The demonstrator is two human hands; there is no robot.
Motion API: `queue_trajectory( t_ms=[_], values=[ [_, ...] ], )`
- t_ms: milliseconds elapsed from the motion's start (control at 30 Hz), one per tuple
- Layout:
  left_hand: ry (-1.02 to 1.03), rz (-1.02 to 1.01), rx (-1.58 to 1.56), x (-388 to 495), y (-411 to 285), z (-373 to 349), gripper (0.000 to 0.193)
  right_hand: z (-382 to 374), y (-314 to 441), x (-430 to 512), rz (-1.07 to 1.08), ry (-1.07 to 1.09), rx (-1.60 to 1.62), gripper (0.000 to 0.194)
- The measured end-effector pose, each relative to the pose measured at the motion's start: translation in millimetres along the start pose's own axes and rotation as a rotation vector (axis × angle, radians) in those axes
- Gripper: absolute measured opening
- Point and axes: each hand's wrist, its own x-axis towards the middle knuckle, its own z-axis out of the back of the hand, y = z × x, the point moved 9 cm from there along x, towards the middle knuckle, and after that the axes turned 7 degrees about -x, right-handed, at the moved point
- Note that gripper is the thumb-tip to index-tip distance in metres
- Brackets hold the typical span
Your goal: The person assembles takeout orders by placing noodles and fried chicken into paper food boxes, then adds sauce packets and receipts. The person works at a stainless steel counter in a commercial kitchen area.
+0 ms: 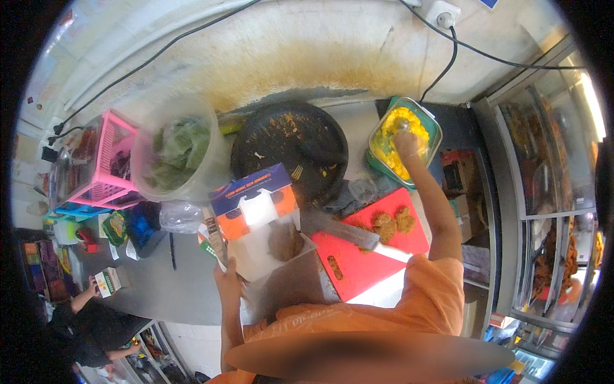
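My right hand (407,145) reaches into a rectangular green-and-clear container (437,139) and grips a metal spoon (403,125). Chunky yellow food (400,163) fills the container around the spoon. Lower left, my left hand (230,278) is at the side of an open carton box (254,259), its fingers closed on a printed paper packet (218,240) against the carton wall. The printed lid (252,187) stands raised. Inside the box lies a brown piece of food (286,242). Two brown fried patties (393,222) rest on a red cutting board (345,259), with a large knife (369,237) across it.
A big dark pan (268,129) holds food scraps and a fork (297,172). Left of it stand a translucent tub (206,168) with green leaves and a pink basket (108,163). A glass display case (542,192) borders the right. Another person's hand (91,288) holds a small box (108,282).
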Motion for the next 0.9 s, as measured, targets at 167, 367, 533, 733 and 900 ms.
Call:
queue_trajectory(
  t_ms=[167,367,533,733,900],
  values=[
    [-0.011,0.031,0.036,-2,0,-3,0.026,0,24,0,0.054,0.008,0.096,0.015],
    [0.017,-0.009,-0.028,-2,-10,-20,0.025,64,48,-27,0.237,-0.092,0.449,0.016],
    [0.039,-0.057,-0.034,11,-14,-43,0.028,42,-7,-62,-0.248,0.087,1.243,0.013],
    [0.141,-0.041,-0.030,56,-13,-95,0.036,41,-36,-125,-0.849,0.063,2.063,0.013],
    [0.214,-0.132,0.057,80,-28,-144,0.041,148,-36,-133,-0.493,-0.132,2.073,0.009]
  ],
)
